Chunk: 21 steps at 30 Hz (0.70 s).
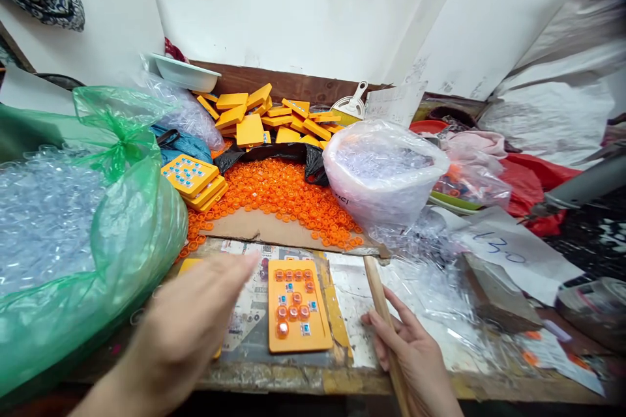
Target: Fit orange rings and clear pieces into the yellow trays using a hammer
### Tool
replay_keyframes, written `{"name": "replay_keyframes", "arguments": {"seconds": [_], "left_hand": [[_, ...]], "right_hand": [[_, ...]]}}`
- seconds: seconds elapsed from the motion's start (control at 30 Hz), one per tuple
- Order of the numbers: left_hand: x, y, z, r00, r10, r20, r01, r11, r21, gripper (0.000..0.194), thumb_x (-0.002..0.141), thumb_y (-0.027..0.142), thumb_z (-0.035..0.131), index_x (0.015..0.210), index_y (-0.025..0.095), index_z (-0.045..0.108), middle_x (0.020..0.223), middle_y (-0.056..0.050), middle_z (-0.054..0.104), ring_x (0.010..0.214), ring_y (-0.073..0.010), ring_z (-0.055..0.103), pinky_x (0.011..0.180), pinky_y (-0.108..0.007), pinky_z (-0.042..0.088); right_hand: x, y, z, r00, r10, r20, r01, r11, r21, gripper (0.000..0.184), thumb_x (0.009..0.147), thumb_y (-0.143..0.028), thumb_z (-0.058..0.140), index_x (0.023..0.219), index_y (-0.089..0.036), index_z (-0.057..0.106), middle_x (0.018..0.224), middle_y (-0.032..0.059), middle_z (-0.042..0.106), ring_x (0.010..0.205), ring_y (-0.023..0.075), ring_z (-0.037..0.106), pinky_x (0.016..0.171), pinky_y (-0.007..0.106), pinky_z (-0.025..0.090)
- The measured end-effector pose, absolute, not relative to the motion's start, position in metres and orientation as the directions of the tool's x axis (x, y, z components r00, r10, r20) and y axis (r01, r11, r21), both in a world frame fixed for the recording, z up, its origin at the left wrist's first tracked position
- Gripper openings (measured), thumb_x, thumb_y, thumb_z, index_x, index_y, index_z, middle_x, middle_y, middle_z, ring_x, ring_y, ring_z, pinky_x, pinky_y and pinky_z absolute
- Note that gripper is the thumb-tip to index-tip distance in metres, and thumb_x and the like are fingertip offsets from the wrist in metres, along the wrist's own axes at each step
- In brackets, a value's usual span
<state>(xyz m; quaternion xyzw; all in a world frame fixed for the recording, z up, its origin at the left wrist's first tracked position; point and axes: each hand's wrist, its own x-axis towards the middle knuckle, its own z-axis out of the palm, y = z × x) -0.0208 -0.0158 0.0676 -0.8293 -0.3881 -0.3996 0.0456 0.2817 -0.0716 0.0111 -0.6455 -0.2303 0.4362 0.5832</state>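
Note:
A yellow plastic board (300, 333) lies flat on the table in front of me. Small blue-and-white pieces (306, 330) sit in it, and several orange rings with clear caps (293, 311) stand on part of it. To the board's left, my left hand (188, 319) hangs above the table, smeared by motion; whatever it may hold cannot be made out. On the right, my right hand (408, 348) is closed around a wooden stick (377, 293), held with its upper end pointing away from me. Part of another yellow board (190, 265) shows behind my left hand.
Loose orange rings (274, 182) are heaped behind cardboard (264, 225). More yellow boards lie stacked (193, 176) and piled (249, 130) at the back. A green bag (141, 234) of clear parts stands left, a white bag (386, 189) right. A grey block (499, 296) sits far right.

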Motion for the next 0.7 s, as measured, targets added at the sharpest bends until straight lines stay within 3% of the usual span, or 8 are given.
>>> {"name": "replay_keyframes", "arguments": {"seconds": [0.07, 0.2, 0.3, 0.47, 0.6, 0.7], "left_hand": [[0.012, -0.009, 0.045, 0.499, 0.622, 0.603, 0.646, -0.731, 0.219, 0.041, 0.086, 0.006, 0.044, 0.124, 0.018, 0.052, 0.104, -0.007, 0.070, 0.093, -0.0182, 0.066, 0.082, -0.029, 0.053], [0.029, 0.017, 0.006, 0.418, 0.840, 0.346, 0.791, -0.523, 0.317, 0.043, 0.085, 0.008, 0.039, 0.125, 0.017, 0.052, 0.101, -0.009, 0.070, 0.086, -0.0207, 0.068, 0.074, -0.031, 0.056], [0.024, 0.018, -0.002, 0.433, 0.867, 0.245, 0.781, -0.497, 0.378, 0.053, 0.083, 0.007, 0.036, 0.135, 0.018, 0.041, 0.109, -0.010, 0.067, 0.092, -0.0213, 0.066, 0.079, -0.033, 0.055], [0.015, 0.000, 0.011, 0.472, 0.855, 0.216, 0.762, -0.519, 0.387, 0.066, 0.077, 0.011, 0.045, 0.141, 0.015, 0.030, 0.119, -0.013, 0.061, 0.107, -0.0249, 0.058, 0.093, -0.040, 0.047], [0.006, -0.003, 0.016, 0.437, 0.861, 0.259, 0.803, -0.504, 0.319, 0.057, 0.076, 0.011, 0.048, 0.132, 0.015, 0.043, 0.115, -0.013, 0.064, 0.112, -0.0298, 0.052, 0.095, -0.049, 0.040], [0.005, 0.003, 0.016, 0.404, 0.878, 0.256, 0.835, -0.469, 0.289, 0.041, 0.077, 0.009, 0.048, 0.117, 0.015, 0.056, 0.106, -0.012, 0.068, 0.109, -0.0305, 0.053, 0.090, -0.049, 0.039]], "right_hand": [[0.281, -0.072, 0.011, 0.516, 0.809, -0.282, -0.205, -0.204, -0.957, 0.092, 0.055, -0.042, 0.084, 0.132, -0.013, 0.044, 0.063, 0.0000, 0.068, 0.037, 0.0036, 0.039, 0.034, 0.014, 0.033], [0.282, -0.073, 0.009, 0.497, 0.826, -0.266, -0.207, -0.184, -0.961, 0.092, 0.056, -0.042, 0.083, 0.133, -0.013, 0.043, 0.065, 0.0006, 0.068, 0.037, 0.0038, 0.040, 0.034, 0.014, 0.033], [0.283, -0.074, 0.007, 0.492, 0.829, -0.266, -0.204, -0.187, -0.961, 0.092, 0.057, -0.042, 0.083, 0.134, -0.013, 0.042, 0.066, 0.0013, 0.069, 0.037, 0.0039, 0.040, 0.034, 0.014, 0.033], [0.286, -0.074, 0.005, 0.490, 0.832, -0.261, -0.183, -0.194, -0.964, 0.091, 0.058, -0.042, 0.082, 0.135, -0.014, 0.042, 0.066, 0.0014, 0.069, 0.038, 0.0044, 0.041, 0.035, 0.015, 0.034], [0.286, -0.075, 0.005, 0.483, 0.834, -0.267, -0.176, -0.207, -0.963, 0.093, 0.057, -0.044, 0.082, 0.135, -0.013, 0.042, 0.066, 0.0020, 0.069, 0.038, 0.0047, 0.041, 0.035, 0.015, 0.034], [0.284, -0.074, 0.006, 0.490, 0.831, -0.262, -0.161, -0.209, -0.964, 0.093, 0.057, -0.045, 0.082, 0.134, -0.012, 0.043, 0.064, 0.0022, 0.069, 0.037, 0.0048, 0.041, 0.034, 0.016, 0.033]]}}
